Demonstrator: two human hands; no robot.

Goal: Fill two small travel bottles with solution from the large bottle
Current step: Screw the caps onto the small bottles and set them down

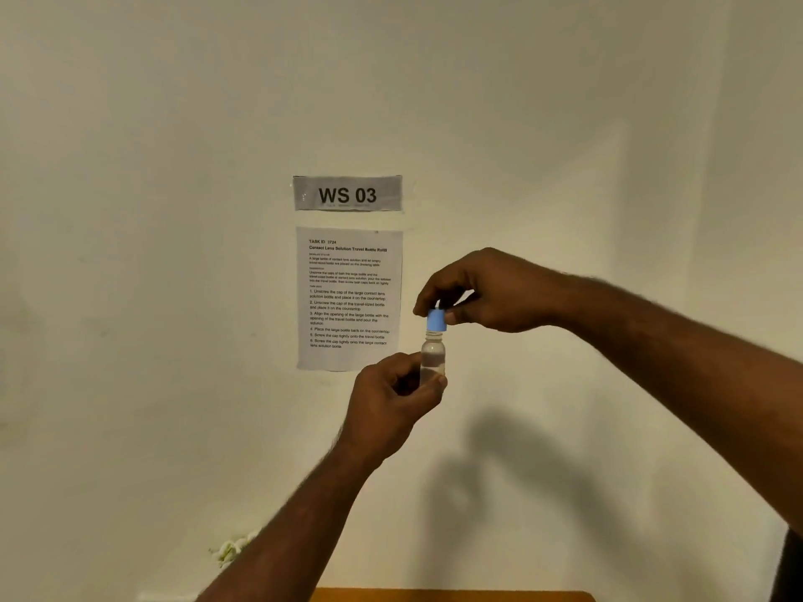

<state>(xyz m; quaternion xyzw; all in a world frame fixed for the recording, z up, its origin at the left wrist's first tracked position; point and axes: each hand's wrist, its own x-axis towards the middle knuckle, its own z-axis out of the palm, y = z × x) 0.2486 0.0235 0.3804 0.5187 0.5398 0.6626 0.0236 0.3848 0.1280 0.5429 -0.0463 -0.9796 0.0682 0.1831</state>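
Note:
I hold a small clear travel bottle [433, 353] upright in front of the wall, clear liquid showing in its lower part. My left hand [391, 401] grips the bottle's base from below. My right hand [486, 293] pinches the blue cap [435, 320] between thumb and fingers. The cap sits at the bottle's neck; I cannot tell whether it is screwed on or just resting there. The large bottle and the second travel bottle are out of view.
A white wall fills the view, with a "WS 03" sign [347, 194] and a printed task sheet [349, 299] taped below it. A strip of orange-brown table edge [452, 595] shows at the bottom of the frame.

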